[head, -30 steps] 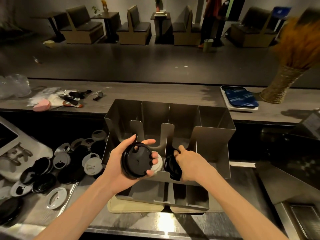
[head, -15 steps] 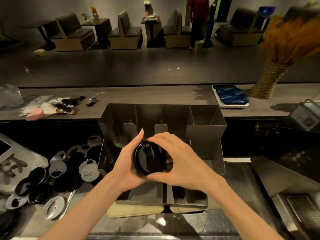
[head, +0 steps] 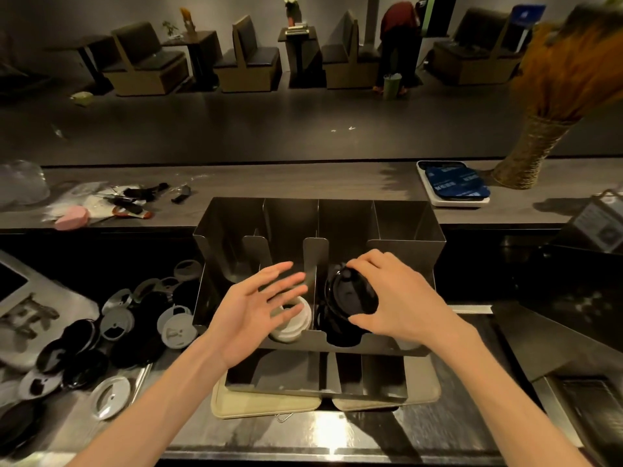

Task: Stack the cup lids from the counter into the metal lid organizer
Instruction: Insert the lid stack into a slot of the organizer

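Steel surface (head: pixel 337 429) carries organizer (head: pixel 404 244). Right hand (head: pixel 397 298) grips black lid (head: pixel 350 294) over its third slot; lower squarely. Left hand (head: pixel 256 311) spread, empty.

Your steel desk (head: pixel 354 433) carries the metal lid organizer (head: pixel 404 230) on beige trays (head: pixel 236 404), with loose cup lids (head: pixel 111 335) heaped left.

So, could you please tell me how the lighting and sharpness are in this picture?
Head view: dim and warm; glare on the steel counter near the bottom edge; the left hand is motion-blurred, the right hand sharper on the black lid; wide-angle bending at the edges.
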{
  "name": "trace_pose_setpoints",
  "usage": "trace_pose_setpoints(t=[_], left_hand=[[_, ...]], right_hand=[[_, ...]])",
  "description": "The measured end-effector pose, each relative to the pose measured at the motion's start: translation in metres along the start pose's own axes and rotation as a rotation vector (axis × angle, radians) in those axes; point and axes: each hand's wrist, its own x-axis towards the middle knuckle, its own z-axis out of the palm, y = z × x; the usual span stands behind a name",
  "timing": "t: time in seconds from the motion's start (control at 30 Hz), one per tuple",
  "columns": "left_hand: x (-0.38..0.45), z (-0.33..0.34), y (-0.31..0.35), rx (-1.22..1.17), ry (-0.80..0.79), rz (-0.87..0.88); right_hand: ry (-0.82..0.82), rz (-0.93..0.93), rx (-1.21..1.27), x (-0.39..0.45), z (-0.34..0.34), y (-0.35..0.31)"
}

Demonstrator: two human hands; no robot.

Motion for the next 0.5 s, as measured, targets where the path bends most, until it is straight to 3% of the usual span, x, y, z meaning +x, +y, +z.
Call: trace_pose_setpoints(t=[0.23, 0.5], left_hand=[[0.001, -0.005, -0.001, 0.015, 0.109, 0.002], [0.001, -0.012, -0.001, -0.027, 0.156, -0.016]], right_hand=[[-0.155, -0.059, -0.186, 0.016, 0.024, -0.006], [-0.246, -0.054, -0.129, 0.027, 0.042, -0.007]])
